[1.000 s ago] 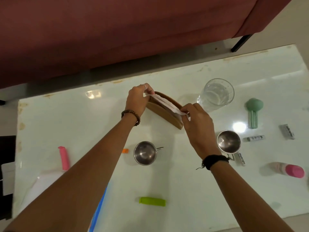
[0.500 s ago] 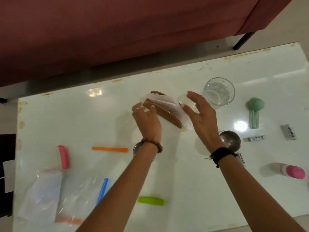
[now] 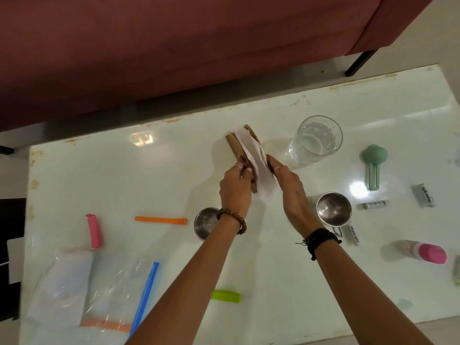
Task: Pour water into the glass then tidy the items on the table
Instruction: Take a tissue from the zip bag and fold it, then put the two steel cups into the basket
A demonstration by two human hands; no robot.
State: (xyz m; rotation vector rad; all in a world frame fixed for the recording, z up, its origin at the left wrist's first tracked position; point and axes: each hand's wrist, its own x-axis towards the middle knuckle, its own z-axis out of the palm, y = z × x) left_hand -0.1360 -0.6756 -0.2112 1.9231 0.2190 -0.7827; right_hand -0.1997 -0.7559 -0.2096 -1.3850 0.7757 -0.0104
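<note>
A brown wooden napkin holder (image 3: 236,149) stands near the table's middle with a white napkin (image 3: 251,158) sticking out of it. My left hand (image 3: 235,185) grips the holder's near left side. My right hand (image 3: 288,185) presses its near right side, against the napkin. A clear glass (image 3: 315,141) holding water stands to the right of the holder. Two steel cups sit nearer to me: one cup (image 3: 204,224) partly hidden under my left wrist, the other cup (image 3: 334,211) beside my right wrist.
On the white table (image 3: 174,170) lie a pink clip (image 3: 94,231), an orange strip (image 3: 161,220), a green clip (image 3: 226,296), plastic bags with a blue strip (image 3: 145,295), a green peeler-like tool (image 3: 373,168), small white tubes (image 3: 375,204) and a pink-capped bottle (image 3: 424,252). A red sofa (image 3: 174,46) runs behind the table.
Both hands let go of the napkin's ends and came to the holder's near end, one on each side. The holder now stands turned more lengthwise toward me.
</note>
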